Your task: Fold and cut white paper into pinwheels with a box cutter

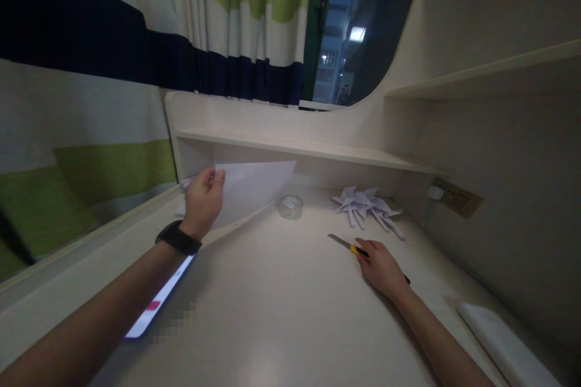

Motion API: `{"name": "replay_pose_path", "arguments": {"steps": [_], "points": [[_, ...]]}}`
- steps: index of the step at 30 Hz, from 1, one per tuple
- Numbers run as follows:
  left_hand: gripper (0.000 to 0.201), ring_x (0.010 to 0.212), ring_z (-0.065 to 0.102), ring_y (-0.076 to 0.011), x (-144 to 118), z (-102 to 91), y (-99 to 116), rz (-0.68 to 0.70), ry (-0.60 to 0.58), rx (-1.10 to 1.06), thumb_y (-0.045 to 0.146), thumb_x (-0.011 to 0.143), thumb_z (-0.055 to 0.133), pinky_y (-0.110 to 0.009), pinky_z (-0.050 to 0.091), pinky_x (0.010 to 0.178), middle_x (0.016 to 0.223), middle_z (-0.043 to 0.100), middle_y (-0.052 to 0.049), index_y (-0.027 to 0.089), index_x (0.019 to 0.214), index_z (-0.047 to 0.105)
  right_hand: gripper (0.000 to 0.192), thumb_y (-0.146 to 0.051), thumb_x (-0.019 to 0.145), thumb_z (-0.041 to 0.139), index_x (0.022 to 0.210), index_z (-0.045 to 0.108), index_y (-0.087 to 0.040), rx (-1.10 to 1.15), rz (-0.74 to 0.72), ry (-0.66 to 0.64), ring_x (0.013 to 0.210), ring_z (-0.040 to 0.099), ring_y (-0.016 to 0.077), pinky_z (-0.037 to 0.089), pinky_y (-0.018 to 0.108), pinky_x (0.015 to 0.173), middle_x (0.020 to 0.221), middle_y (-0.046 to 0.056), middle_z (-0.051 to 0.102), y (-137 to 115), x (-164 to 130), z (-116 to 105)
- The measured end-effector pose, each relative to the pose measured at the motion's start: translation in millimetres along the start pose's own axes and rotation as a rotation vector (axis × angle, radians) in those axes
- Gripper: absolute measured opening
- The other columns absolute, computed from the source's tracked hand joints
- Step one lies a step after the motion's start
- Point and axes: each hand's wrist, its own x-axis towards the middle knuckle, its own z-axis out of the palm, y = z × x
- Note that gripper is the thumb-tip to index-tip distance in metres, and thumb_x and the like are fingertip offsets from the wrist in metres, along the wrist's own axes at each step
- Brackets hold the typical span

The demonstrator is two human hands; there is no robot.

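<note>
- Cream-coloured built-in desk surface [281, 314], smooth and dimly lit, filling the lower half of the view and running back to a low cream shelf [299, 148] along the rear.
- Behind and to the left, a heavy curtain in wide navy, white and lime-green stripes [113, 42]; beside it a dark window pane [345, 30] showing lit buildings outside at night.
- On the right, pale cream wall shelving [490, 72] and a beige wall socket [454, 196] with a white plug in it.
- Left hand [202, 202], black band at the wrist, raised over the desk's back left part, thumb and fingers pinched on the near edge of a plain white sheet of paper [254, 187]; sheet held tilted above the surface, its far end towards the shelf.
- Right hand [381, 266] lying palm down on the desk, fingers resting on the handle of a yellow-and-black utility knife [351, 247] with its silver blade pointing left; fingers loosely curved over the handle, grip not clearly closed.
- Clear roll of adhesive tape [290, 206] lying flat between the paper and the knife, near the shelf.
- Cluster of small white folded paper shapes [365, 205] behind the knife, by the back right corner.
- Lit phone screen [158, 299] lying flat partly under the left forearm.
- White oblong pad [503, 344] at the near right edge.
</note>
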Motion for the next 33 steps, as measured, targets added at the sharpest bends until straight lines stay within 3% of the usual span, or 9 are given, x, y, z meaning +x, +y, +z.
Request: {"name": "replay_pose_path", "arguments": {"steps": [5, 7, 9, 12, 16, 19, 23, 29, 33], "points": [[0.034, 0.063, 0.061, -0.0163, -49.2, -7.8, 24.9, -0.027, 0.046, -0.166, 0.048, 0.084, 0.054, -0.024, 0.048, 0.055, 0.068, 0.065, 0.001, 0.017, 0.082, 0.066, 0.035, -0.03, 0.084, 0.051, 0.109, 0.063, -0.01, 0.276, 0.082, 0.17, 0.109, 0.053, 0.0264, 0.036, 0.039, 0.1, 0.113, 0.016, 0.062, -25.6, 2.6, -6.2], [0.028, 0.069, 0.066, -0.019, -77.0, -9.8, 32.6, 0.043, 0.019, -0.116, 0.046, 0.083, 0.057, -0.028, 0.053, 0.062, 0.075, 0.07, 0.0, 0.021, 0.086, 0.07, 0.036, -0.042, 0.085, 0.049, 0.101, 0.065, -0.013, 0.578, 0.202, 0.104, 0.103, 0.058, 0.0265, 0.041, 0.04, 0.095, 0.105, 0.014, 0.065, -50.2, 7.4, -12.0], [0.022, 0.078, 0.069, -0.0211, -107.0, -9.3, 38.0, 0.214, -0.131, -0.08, 0.041, 0.084, 0.058, -0.032, 0.057, 0.07, 0.086, 0.074, 0.0, 0.025, 0.091, 0.071, 0.048, -0.056, 0.086, 0.044, 0.096, 0.064, -0.013, 0.999, 0.359, -0.054, 0.095, 0.063, 0.0254, 0.048, 0.038, 0.085, 0.101, 0.015, 0.067, -78.1, 14.4, -17.7], [0.02, 0.085, 0.07, -0.0185, -147.8, -4.8, 42.4, 0.692, -0.365, -0.111, 0.027, 0.089, 0.053, -0.031, 0.057, 0.078, 0.098, 0.073, -0.001, 0.025, 0.101, 0.069, 0.067, -0.073, 0.081, 0.033, 0.102, 0.057, -0.014, 1.489, 0.564, -0.315, 0.076, 0.067, 0.0229, 0.053, 0.038, 0.067, 0.095, 0.015, 0.067, -111.6, 25.3, -23.4], [0.024, 0.086, 0.07, -0.0166, -182.6, 1.8, 46.9, 0.969, -0.409, -0.12, 0.016, 0.092, 0.045, -0.029, 0.058, 0.076, 0.094, 0.074, -0.004, 0.019, 0.103, 0.066, 0.05, -0.064, 0.078, 0.05, 0.081, 0.059, -0.015, 1.366, 0.547, -0.322, 0.051, 0.058, 0.0144, 0.043, 0.024, 0.046, 0.064, 0.005, 0.064, -127.4, 33.4, -21.5], [0.02, 0.086, 0.07, -0.019, -194.6, 4.5, 46.7, 1.031, -0.455, -0.115, 0.026, 0.092, 0.049, -0.031, 0.059, 0.074, 0.092, 0.074, -0.005, 0.017, 0.098, 0.066, 0.03, -0.043, 0.073, 0.062, 0.067, 0.057, -0.014, 1.23, 0.536, -0.266, 0.042, 0.048, 0.0104, 0.033, 0.02, 0.04, 0.051, 0.001, 0.057, -125.8, 36.2, -19.3], [0.047, 0.11, 0.06, -0.0251, -187.7, 9.4, 33.9, 0.841, -0.611, -0.026, 0.044, 0.084, 0.058, -0.039, 0.054, 0.089, 0.119, 0.064, -0.01, 0.017, 0.122, 0.055, 0.022, -0.035, 0.07, 0.064, 0.064, 0.059, -0.014, 1.172, 0.478, -0.236, 0.038, 0.043, 0.0086, 0.025, 0.019, 0.037, 0.048, -0.002, 0.055, -118.9, 42.4, -31.3], [0.06, 0.127, 0.043, -0.0305, -117.8, 21.0, 13.3, 0.169, -0.445, -0.015, 0.046, 0.085, 0.053, -0.049, 0.035, 0.105, 0.139, 0.046, -0.016, 0.012, 0.133, 0.045, 0.031, -0.046, 0.067, 0.068, 0.069, 0.063, -0.015, 1.231, 0.327, -0.124, 0.049, 0.049, 0.0118, 0.032, 0.02, 0.044, 0.06, 0.0, 0.062, -105.8, 50.0, -65.0], [0.046, 0.103, 0.062, -0.027, -80.4, 22.0, 11.1, -0.137, -0.669, -0.343, 0.046, 0.083, 0.054, -0.04, 0.05, 0.085, 0.117, 0.065, -0.012, 0.015, 0.116, 0.06, 0.04, -0.054, 0.063, 0.071, 0.073, 0.063, -0.017, 1.313, 0.31, -0.054, 0.052, 0.052, 0.0135, 0.037, 0.023, 0.048, 0.064, 0.0, 0.064, -98.8, 44.2, -64.3]]}}
